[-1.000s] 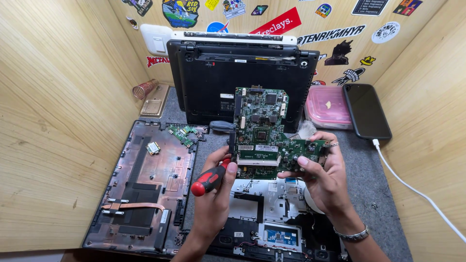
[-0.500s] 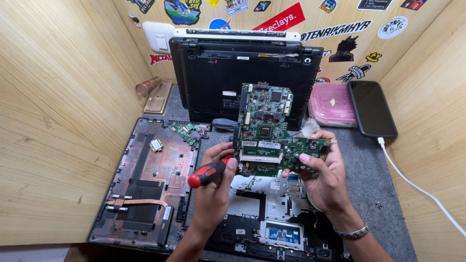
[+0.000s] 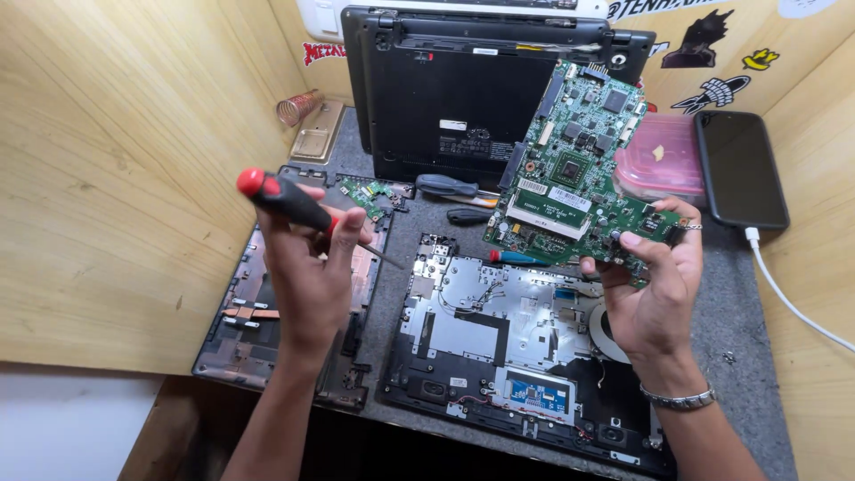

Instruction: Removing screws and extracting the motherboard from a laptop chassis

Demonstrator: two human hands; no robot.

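Observation:
My right hand grips the lower right corner of a green laptop motherboard and holds it tilted in the air above the opened laptop base. My left hand is closed around a screwdriver with a red and black handle, its thin shaft pointing right and down, over the left side of the mat. The two hands are apart, and the left hand is off the board.
A removed bottom cover lies at the left under my left hand. A closed black laptop stands at the back. Two more screwdrivers lie before it. A pink lidded box and a charging phone sit at the right.
My left hand let go of the motherboard and moved left and up with the screwdriver. My right hand alone lifted the board up and to the right, off the laptop base.

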